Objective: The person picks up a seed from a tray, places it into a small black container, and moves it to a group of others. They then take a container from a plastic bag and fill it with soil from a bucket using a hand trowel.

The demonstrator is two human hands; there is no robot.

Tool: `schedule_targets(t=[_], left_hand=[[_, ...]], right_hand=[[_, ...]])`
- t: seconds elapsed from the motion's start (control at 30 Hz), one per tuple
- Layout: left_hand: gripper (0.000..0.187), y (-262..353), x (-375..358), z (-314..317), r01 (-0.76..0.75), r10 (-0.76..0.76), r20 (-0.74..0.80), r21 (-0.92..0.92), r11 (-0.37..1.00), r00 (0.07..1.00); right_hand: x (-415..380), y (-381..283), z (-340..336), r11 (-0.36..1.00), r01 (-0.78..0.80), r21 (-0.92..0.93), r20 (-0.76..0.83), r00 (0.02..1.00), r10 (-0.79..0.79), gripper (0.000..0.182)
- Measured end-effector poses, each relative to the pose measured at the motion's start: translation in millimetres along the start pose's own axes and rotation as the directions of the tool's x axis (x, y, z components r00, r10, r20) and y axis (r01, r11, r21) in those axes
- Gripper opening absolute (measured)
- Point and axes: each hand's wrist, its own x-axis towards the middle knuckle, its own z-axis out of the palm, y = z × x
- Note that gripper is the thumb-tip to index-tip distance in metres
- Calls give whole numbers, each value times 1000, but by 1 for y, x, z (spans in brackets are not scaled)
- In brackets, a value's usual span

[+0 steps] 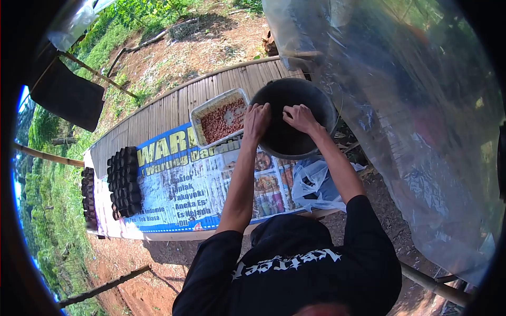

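Both my hands are down inside the black bucket point(295, 118) at the far end of the table point(158, 113): my left hand point(256, 120) lies palm-down with fingers loosely spread, my right hand point(300, 118) is curled at the fingertips, and I cannot tell whether either grips anything. Just beside the bucket sits a tray of reddish seeds point(221, 118). Black seedling pots point(124, 181) stand in rows on the printed banner point(179, 184) toward the table's other end.

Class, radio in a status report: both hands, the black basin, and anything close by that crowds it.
Left hand and right hand both inside black basin, fingers down. Seed tray touching basin's left side. Plastic bag beside it.
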Motion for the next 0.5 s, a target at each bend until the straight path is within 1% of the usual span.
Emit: schedule_targets(t=[0.17,0.27,0.4,0.47,0.5], left_hand=[[13,2,2,-4,11,-11,10,-21,1000,1000],[13,0,1,0,-1,1,-2,6,1000,1000],[11,1,3,-5,2,-2,-8,-42,999,1000],[10,1,1,-7,26,-25,12,-74,997,1000],[10,1,0,-7,28,-25,47,-63,998,999]], right_hand=[[3,1,1,998,-9,-70,-29,1000,7,20],[5,-1,-1,998,-5,-58,-78,997,0,20],[4,2,2,990,-25,-137,3,1000,26,20],[1,5,6,989,-44,-143,34,998,49,20],[-1,6,8,987,-36,-155,53,998,45,20]])
